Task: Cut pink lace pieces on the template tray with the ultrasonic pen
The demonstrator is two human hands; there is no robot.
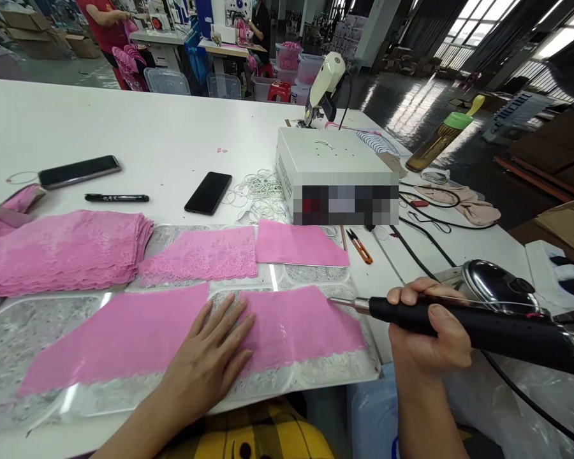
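My left hand [209, 357] lies flat with fingers stretched, its fingertips over the inner edges of two pink fabric pieces. One pink piece [119, 338] spreads to the left of the hand, the other pink piece [301, 325] to the right. Both rest on a clear plastic sheet [325, 373]. My right hand [428, 331] is wrapped round a black corded handheld tool [497, 335] with a thin metal tip. That tip is at the upper edge of the right-hand piece; whether it touches the cloth I cannot tell. Behind lie a lace piece [205, 252] and a smooth pink piece [301, 245].
A pile of pink lace [67, 252] is at the left. Two phones [208, 193] and a marker [117, 198] lie farther back. A pale box-shaped unit [335, 153] stands behind the cloth, with orange thread snips [360, 247] and black cables nearby. Two people work at machines beyond.
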